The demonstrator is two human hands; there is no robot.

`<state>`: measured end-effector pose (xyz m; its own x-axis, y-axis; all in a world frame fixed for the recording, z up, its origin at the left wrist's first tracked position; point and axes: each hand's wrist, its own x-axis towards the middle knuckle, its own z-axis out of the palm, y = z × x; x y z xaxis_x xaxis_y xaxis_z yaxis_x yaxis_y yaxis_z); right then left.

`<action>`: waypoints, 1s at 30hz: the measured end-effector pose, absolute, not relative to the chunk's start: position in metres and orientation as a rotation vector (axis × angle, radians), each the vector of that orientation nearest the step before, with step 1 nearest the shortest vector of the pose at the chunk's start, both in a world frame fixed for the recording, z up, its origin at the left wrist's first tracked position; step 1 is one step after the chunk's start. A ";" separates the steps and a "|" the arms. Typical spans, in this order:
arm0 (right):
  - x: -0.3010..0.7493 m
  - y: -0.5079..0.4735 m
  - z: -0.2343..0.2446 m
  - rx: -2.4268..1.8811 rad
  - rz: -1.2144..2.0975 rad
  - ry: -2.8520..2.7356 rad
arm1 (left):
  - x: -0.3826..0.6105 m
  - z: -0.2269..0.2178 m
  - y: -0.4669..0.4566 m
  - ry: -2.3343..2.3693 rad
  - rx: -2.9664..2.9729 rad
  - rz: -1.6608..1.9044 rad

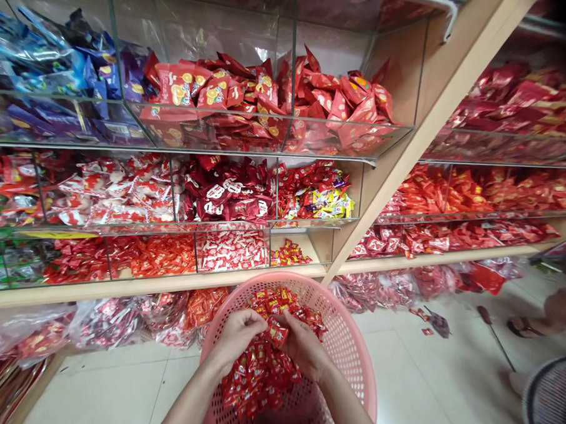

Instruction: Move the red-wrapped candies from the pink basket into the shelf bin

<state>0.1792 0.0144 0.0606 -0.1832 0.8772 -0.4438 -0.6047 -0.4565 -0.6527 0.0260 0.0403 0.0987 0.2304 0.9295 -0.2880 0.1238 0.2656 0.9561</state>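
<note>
A pink plastic basket [359,352] with perforated walls stands before me. Small red wrapped candies [257,379] are heaped inside it. Over the heap, my right hand [308,348] is closed around a red candy packet [277,332], thumb on top. Beside it on the left, my left hand [241,335] has its fingers curled together in a pinch; whatever lies between the fingertips is hidden. Both hands are close together above the basket's middle.
Wooden shelves [286,275] with clear-walled bins of wrapped sweets rise ahead. One low bin holds a few red candies [289,252]. Filled plastic bags [104,323] line the floor below. At right are a person's sandalled foot [527,327] and a grey basket [560,393].
</note>
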 end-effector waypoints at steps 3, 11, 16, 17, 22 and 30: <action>0.196 0.013 0.067 -0.990 1.801 -0.472 | 0.051 0.091 0.044 1.197 1.183 0.772; 0.267 -0.008 0.072 -1.212 1.645 -0.518 | 0.134 0.078 0.045 1.054 1.187 0.621; 0.284 -0.028 0.065 -1.286 1.539 -0.518 | 0.162 0.065 0.048 0.998 1.230 0.431; 0.286 -0.031 0.063 -1.321 1.513 -0.560 | 0.164 0.061 0.051 0.991 1.251 0.388; 0.296 -0.053 0.058 -1.757 1.028 -0.966 | 0.163 0.036 0.067 1.026 1.441 0.156; 0.260 -0.066 0.068 -2.323 0.727 -2.151 | 0.191 0.003 0.054 1.143 1.801 -0.152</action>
